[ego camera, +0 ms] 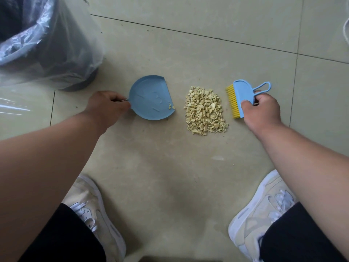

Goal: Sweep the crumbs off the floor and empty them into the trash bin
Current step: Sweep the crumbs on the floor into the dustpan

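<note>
Right hand (262, 108) grips the brush (238, 98), left hand (107, 106) pinches the dustpan (149, 98) handle; crumbs (204, 110) look light and skittery, so short gentle strokes

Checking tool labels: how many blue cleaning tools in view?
2. Dustpan on the floor left of the crumb pile, held by the left hand; brush right of the pile, in the right hand.
</note>
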Available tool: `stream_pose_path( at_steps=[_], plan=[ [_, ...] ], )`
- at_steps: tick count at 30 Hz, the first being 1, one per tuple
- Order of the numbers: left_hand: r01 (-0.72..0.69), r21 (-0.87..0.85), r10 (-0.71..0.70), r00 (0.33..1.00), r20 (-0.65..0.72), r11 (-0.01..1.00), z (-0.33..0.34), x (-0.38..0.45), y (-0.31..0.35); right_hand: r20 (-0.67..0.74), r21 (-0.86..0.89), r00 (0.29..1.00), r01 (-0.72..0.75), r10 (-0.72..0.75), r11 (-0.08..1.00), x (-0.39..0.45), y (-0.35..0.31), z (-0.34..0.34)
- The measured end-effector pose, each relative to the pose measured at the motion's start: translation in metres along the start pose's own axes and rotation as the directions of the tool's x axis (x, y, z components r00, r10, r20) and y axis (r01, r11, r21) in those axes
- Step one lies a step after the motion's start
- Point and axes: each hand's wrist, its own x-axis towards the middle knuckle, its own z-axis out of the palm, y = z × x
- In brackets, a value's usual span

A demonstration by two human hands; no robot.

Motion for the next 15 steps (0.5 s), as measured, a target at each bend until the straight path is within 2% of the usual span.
stream_pose_path(
  at_steps=[2,4,10,15],
  plan=[
    [-0.018,0.005,0.018,1.000,0.009,1.000,0.003,0.002,0.000,0.006,-0.108,0.992,0.125,-0.125,0.986,-0.002,0.002,0.000],
    [-0.026,0.029,0.025,0.999,0.020,0.999,0.006,0.002,-0.001,0.002,-0.171,0.982,0.184,-0.187,0.968,-0.003,0.003,0.001],
    [-0.014,0.022,0.013,0.999,0.045,1.000,0.013,0.003,-0.006,0.031,-0.127,0.970,0.242,-0.240,0.962,-0.015,-0.004,0.016],
    [-0.033,0.028,0.031,0.997,0.078,0.999,0.013,0.004,-0.005,0.039,-0.189,0.957,0.291,-0.289,0.938,-0.023,-0.011,0.027]
  ],
)
